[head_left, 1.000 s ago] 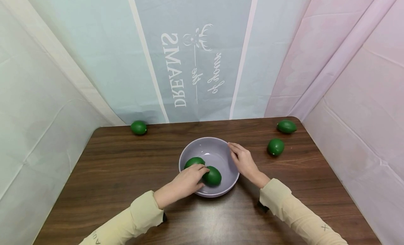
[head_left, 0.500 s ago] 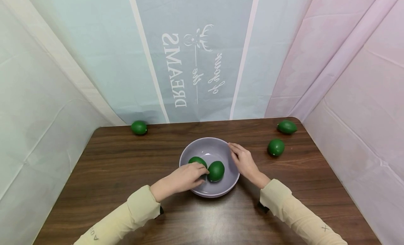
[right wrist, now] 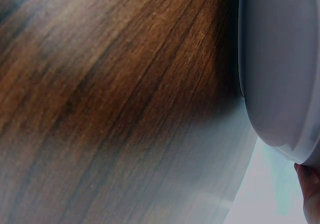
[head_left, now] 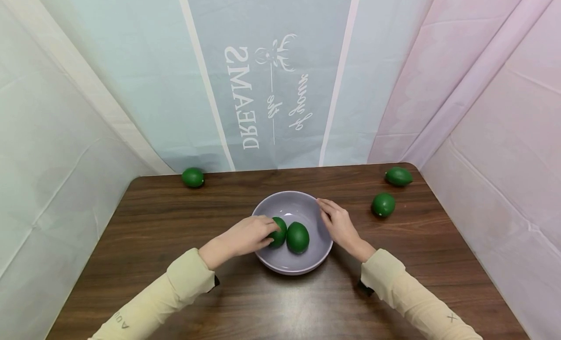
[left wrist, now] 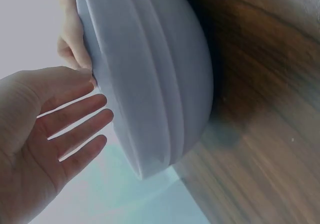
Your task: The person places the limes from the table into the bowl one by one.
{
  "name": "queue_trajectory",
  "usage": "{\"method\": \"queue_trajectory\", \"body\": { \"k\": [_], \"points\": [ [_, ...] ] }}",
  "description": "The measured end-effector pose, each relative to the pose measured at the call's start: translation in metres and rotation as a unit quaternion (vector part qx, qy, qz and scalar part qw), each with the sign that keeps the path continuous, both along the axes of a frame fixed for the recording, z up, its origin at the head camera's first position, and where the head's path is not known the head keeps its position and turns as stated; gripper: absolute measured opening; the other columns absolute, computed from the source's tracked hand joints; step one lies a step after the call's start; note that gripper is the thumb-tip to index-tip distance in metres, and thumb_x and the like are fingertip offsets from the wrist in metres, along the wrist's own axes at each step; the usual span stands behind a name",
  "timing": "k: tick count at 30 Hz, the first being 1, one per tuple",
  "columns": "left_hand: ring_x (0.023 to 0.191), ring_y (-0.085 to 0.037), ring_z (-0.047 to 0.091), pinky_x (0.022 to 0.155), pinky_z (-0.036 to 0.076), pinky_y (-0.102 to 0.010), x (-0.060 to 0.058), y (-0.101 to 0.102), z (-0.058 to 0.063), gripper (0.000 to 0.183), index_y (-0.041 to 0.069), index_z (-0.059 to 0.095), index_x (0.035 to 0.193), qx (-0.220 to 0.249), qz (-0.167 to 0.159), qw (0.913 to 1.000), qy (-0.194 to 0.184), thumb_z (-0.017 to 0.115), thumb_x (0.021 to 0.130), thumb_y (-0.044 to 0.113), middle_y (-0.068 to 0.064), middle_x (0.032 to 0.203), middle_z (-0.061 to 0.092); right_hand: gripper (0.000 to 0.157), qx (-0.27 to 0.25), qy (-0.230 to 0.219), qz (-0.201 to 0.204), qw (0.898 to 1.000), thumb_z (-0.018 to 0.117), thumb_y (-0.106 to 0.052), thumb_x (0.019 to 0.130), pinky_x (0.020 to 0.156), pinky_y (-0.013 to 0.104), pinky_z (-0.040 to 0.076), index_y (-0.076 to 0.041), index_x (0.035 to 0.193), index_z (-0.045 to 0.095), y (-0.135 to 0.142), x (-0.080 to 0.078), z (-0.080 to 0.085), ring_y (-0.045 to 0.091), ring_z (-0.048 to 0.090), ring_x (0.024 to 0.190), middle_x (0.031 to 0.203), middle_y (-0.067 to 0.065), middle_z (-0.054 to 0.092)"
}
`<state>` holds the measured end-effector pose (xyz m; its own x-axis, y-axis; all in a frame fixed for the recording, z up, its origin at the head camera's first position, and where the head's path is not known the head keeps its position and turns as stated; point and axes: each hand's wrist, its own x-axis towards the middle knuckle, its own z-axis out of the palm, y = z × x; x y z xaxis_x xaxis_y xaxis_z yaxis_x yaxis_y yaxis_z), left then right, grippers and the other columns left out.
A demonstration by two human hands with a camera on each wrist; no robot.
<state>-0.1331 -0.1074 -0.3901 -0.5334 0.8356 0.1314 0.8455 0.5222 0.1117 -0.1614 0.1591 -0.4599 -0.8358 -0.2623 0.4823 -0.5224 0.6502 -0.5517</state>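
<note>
Two green limes lie side by side in a lilac bowl (head_left: 291, 268), the left lime (head_left: 279, 231) partly under my left fingers and the right lime (head_left: 298, 237) fully in sight. My left hand (head_left: 246, 236) reaches over the bowl's left rim, its fingertips overlapping the left lime in the head view. In the left wrist view this hand (left wrist: 55, 119) shows loosely extended, spread fingers, and the bowl's wall hides the limes. My right hand (head_left: 342, 227) holds the bowl's right rim. In the right wrist view only a fingertip (right wrist: 306, 181) shows at the rim.
On the dark wood table (head_left: 166, 223), another lime (head_left: 193, 177) lies at the back left. At the back right are a lime with pointed ends (head_left: 398, 176) and a rounder-looking lime (head_left: 383, 204). Fabric curtains (head_left: 280, 86) stand behind the table and at both sides.
My left hand has drawn back leftward across the bowl. Both limes have shifted within it, and the left one is now more exposed. My right hand has stayed at the rim.
</note>
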Motion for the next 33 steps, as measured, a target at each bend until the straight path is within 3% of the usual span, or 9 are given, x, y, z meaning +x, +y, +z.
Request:
{"method": "queue_trajectory", "body": {
  "k": [7,24,33],
  "points": [
    [0.083,-0.015,0.058,0.075,0.049,-0.029,-0.007,-0.008,0.004,0.019,0.005,0.064,0.097,0.010,-0.001,0.9999,0.010,0.068,0.079,0.011,-0.003,0.090,0.063,0.030,0.001,-0.008,0.002,1.000,0.056,0.002,0.087,0.078,0.036,0.052,0.004,0.116,0.060,0.000,0.001,0.001,0.027,0.059,0.103,0.115,0.016,0.060],
    [0.087,-0.020,0.061,0.075,0.051,-0.032,-0.019,-0.026,0.012,0.024,0.005,0.065,0.102,0.020,0.062,0.9979,-0.002,0.068,0.079,0.008,-0.006,0.096,0.064,0.030,0.000,-0.008,0.004,1.000,0.055,0.002,0.087,0.078,0.037,0.052,0.004,0.116,0.060,0.001,0.000,0.001,0.027,0.059,0.104,0.115,0.016,0.060],
    [0.087,-0.020,0.061,0.072,0.051,-0.031,-0.025,-0.037,0.010,0.023,0.004,0.065,0.101,0.025,0.091,0.9956,0.005,0.068,0.079,0.006,-0.005,0.096,0.064,0.030,0.000,-0.005,0.003,1.000,0.055,0.002,0.087,0.079,0.037,0.051,0.004,0.116,0.060,0.001,0.000,0.001,0.027,0.059,0.104,0.115,0.016,0.060]
  ]
}}
